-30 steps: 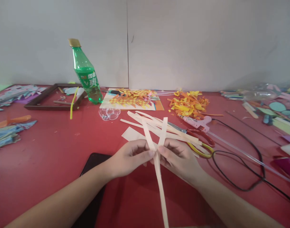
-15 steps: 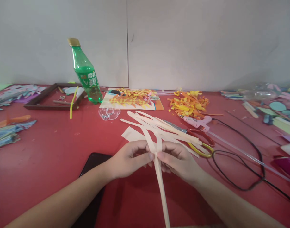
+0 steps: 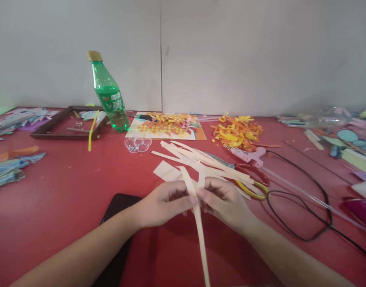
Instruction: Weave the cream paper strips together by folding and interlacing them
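Between my hands is a long cream paper strip (image 3: 201,239) whose lower end hangs toward me; at the top it parts into two ends in a Y. My left hand (image 3: 167,203) is closed, thumb and fingers pinching the strip from the left. From the right, my right hand (image 3: 223,203) pinches it near the fork, the fingertips of both hands almost meeting. Some fingers are hidden behind the paper. Just beyond lie several loose cream paper strips (image 3: 183,153), partly over scissors (image 3: 259,191) with red and yellow handles.
A green soda bottle (image 3: 111,99) leans by a dark frame (image 3: 51,136). Yellow and orange paper scraps (image 3: 238,131) lie behind a pink glue gun (image 3: 250,156) with a looping black cord (image 3: 305,239). A dark phone-like slab (image 3: 119,199) is under my left forearm. Woven paper (image 3: 167,126) lies at the back.
The strip's upper left end now curls shorter above my left hand, and its lower end has swung slightly left. Both hands keep their pinch at nearly the same place.
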A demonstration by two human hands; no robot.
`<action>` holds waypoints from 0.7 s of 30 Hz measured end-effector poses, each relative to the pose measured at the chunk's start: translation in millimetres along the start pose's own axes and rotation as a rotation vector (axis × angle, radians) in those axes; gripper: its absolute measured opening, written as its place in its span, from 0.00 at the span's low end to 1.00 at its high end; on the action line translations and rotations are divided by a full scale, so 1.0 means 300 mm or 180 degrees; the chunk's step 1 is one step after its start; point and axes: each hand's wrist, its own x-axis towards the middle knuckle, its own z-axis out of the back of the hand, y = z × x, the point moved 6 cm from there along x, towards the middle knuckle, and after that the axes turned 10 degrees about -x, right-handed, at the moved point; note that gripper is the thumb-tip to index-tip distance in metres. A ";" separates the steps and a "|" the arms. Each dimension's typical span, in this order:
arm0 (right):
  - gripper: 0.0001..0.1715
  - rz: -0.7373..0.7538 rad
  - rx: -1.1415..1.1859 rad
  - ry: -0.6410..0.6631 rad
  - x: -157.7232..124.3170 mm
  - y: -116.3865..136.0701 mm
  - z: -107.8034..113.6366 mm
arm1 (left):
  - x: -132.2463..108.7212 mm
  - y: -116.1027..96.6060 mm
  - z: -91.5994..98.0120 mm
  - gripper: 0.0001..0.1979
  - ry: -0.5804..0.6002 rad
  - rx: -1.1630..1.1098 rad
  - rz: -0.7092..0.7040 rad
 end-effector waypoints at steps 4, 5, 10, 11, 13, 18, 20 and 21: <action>0.19 -0.0049 0.0106 0.0126 0.002 -0.012 -0.005 | 0.001 0.013 -0.002 0.12 -0.0029 -0.0043 0.0128; 0.19 -0.0033 0.0113 0.0193 0.002 -0.011 -0.009 | 0.001 0.013 -0.001 0.12 -0.0041 -0.0053 0.0108; 0.19 -0.0032 -0.0001 0.0330 -0.004 -0.008 -0.017 | -0.003 0.008 0.009 0.12 -0.0167 0.0014 0.0023; 0.19 -0.0042 0.0009 0.0300 -0.005 -0.009 -0.015 | -0.004 0.006 0.009 0.13 -0.0177 0.0031 0.0003; 0.18 -0.0062 0.0031 0.0246 -0.007 -0.011 -0.011 | -0.007 -0.003 0.008 0.15 -0.0186 0.0180 -0.0076; 0.17 0.0077 0.0006 0.0202 -0.008 -0.005 -0.011 | -0.010 -0.016 0.018 0.19 -0.0361 0.0910 -0.0234; 0.17 0.0162 0.0009 0.0135 -0.007 -0.003 -0.009 | -0.010 -0.018 0.023 0.19 -0.0446 0.1012 -0.0299; 0.17 0.0185 0.0021 0.0106 -0.006 -0.004 -0.008 | -0.010 -0.019 0.024 0.19 -0.0466 0.1014 -0.0332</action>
